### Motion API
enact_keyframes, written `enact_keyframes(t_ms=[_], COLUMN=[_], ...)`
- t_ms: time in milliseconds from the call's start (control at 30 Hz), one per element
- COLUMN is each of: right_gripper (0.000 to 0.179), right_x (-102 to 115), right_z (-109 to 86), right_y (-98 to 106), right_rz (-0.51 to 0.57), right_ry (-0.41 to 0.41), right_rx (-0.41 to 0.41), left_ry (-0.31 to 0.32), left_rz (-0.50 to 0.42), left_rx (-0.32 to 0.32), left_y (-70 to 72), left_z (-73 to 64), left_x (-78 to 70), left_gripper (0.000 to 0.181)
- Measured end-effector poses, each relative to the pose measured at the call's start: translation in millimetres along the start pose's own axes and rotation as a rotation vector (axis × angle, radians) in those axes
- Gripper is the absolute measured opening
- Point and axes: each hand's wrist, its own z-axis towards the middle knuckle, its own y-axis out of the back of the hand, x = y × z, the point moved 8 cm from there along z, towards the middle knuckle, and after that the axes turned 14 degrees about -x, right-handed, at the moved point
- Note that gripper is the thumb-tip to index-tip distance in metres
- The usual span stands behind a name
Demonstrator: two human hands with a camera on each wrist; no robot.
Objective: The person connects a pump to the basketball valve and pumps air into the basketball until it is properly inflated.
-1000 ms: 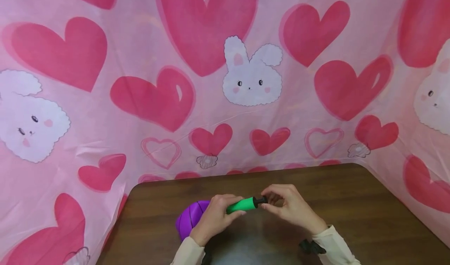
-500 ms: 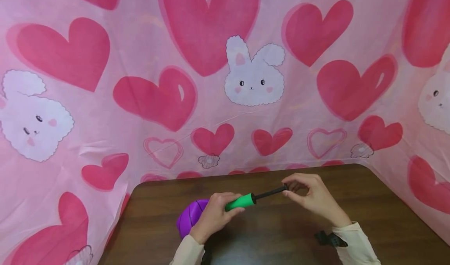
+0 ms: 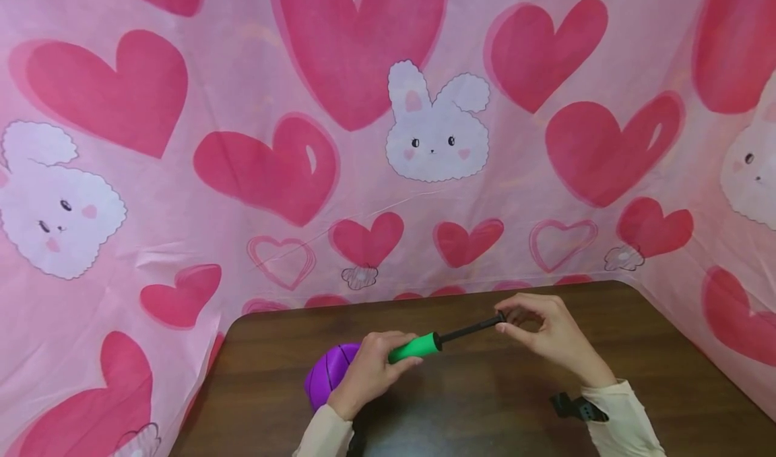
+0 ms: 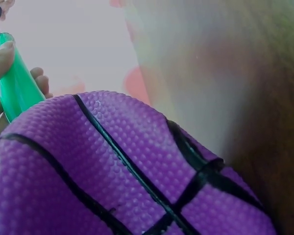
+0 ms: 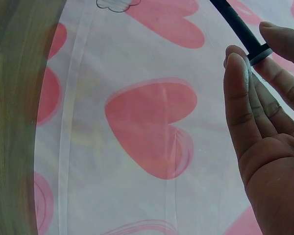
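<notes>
A green hand pump (image 3: pixel 418 348) lies in my left hand (image 3: pixel 370 369), whose fingers and thumb wrap its barrel. Its black rod (image 3: pixel 469 328) stands well out of the barrel, angled up to the right. My right hand (image 3: pixel 548 332) pinches the black end of the rod between thumb and fingers; the right wrist view shows the flat end disc (image 5: pixel 259 55) at the fingertips. Just left of my left hand sits a purple ball (image 3: pixel 327 376) with black lines, its pebbled surface filling the lower left wrist view. Where the pump's far end meets the ball is hidden.
The brown wooden table (image 3: pixel 497 403) lies under both hands. Behind it and at the sides hangs a pink cloth (image 3: pixel 424 241) printed with hearts and rabbits. A black wrist strap (image 3: pixel 578 408) hangs below my right wrist.
My right hand has moved right and up, drawing the black rod far out of the green barrel. Its motion is slight in the last half second. The left hand and ball stay nearly in place.
</notes>
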Motion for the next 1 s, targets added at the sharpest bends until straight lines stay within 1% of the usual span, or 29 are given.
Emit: enact_keyframes(t_ms=[100,233,367,467,567,733,900,1000], right_gripper=[0.029,0.032,0.036,0.037,0.034,0.028,0.028,0.027], right_x=[-0.6,0.5,3.9,4.9,4.2,2.8,1.6,1.4], right_z=[0.0,-0.5,-3.7,-7.9,-12.6,-19.7,-24.2,-26.4], right_y=[-3.0,-12.1,-24.1,-34.3,-47.2,-68.2,-76.8,-79.1], right_rz=[0.008,0.026,0.052,0.075,0.099,0.111,0.098,0.099], right_ry=[-0.006,0.002,0.033,0.041,0.034,0.019,0.001,-0.008], right_rx=[0.001,0.006,0.001,-0.005,0.007,0.051,0.062,0.067], left_ry=[0.007,0.016,0.002,-0.01,-0.011,-0.029,-0.037,-0.018], left_rz=[0.007,0.016,0.029,0.037,0.037,0.032,0.023,0.019], left_rx=[0.004,0.0,-0.006,0.002,0.009,0.017,0.028,0.03], left_y=[0.3,1.7,1.6,-0.2,-1.5,-4.3,-7.1,-6.1], left_z=[-0.5,-0.7,0.2,0.8,1.0,1.0,0.4,-0.9], left_x=[0.1,-0.2,-1.7,-3.9,-6.3,-10.9,-11.6,-9.6], left_gripper=[0.03,0.032,0.031,0.03,0.029,0.027,0.027,0.029])
